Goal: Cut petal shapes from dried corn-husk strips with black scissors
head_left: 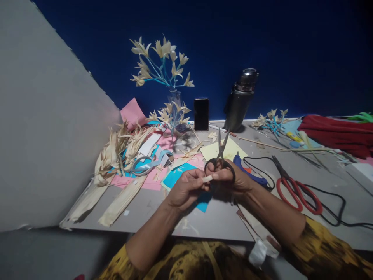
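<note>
Over the worktop [215, 223], near its front edge, our left hand [186, 188] and right hand [237, 179] nearly meet. Our right fingers hold black-handled scissors [221, 149], blades upward and parted; both hands' fingertips pinch a pale strip [207, 179]. A slack pinch could drop it; tilting the blades could nick us.

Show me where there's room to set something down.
Bare tabletop lies near the front edge, between the husk strip and left hand, and right of the red-handled scissors, beyond the black cord. Crowded: back left, with husks and coloured paper.
</note>
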`<action>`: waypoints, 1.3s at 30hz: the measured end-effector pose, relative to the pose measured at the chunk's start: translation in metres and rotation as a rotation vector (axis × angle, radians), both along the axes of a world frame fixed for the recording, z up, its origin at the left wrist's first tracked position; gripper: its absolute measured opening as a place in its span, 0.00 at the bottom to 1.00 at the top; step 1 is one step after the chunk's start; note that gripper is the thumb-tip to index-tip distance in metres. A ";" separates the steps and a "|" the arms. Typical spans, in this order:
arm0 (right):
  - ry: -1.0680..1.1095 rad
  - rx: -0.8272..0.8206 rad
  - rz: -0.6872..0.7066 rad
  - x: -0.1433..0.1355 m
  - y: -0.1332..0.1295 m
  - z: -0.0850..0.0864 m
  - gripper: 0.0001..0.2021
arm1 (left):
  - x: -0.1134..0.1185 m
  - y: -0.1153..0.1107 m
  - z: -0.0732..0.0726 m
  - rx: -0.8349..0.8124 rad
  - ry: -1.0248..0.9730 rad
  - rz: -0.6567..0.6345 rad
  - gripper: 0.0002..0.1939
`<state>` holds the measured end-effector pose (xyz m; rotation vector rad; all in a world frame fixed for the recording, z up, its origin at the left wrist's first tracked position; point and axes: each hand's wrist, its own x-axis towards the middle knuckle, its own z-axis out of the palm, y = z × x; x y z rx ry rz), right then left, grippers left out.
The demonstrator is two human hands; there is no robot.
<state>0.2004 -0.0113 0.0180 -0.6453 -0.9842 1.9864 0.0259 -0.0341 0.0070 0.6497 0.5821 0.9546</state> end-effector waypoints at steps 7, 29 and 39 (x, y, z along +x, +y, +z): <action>-0.139 0.071 -0.098 -0.001 0.002 -0.001 0.17 | -0.001 0.002 0.004 0.006 0.091 0.065 0.15; -0.178 0.041 -0.066 -0.005 -0.001 -0.002 0.16 | 0.000 0.000 -0.004 0.007 0.108 0.094 0.13; -0.225 0.068 -0.111 -0.004 -0.001 0.001 0.15 | -0.002 -0.003 0.003 0.046 0.091 0.053 0.22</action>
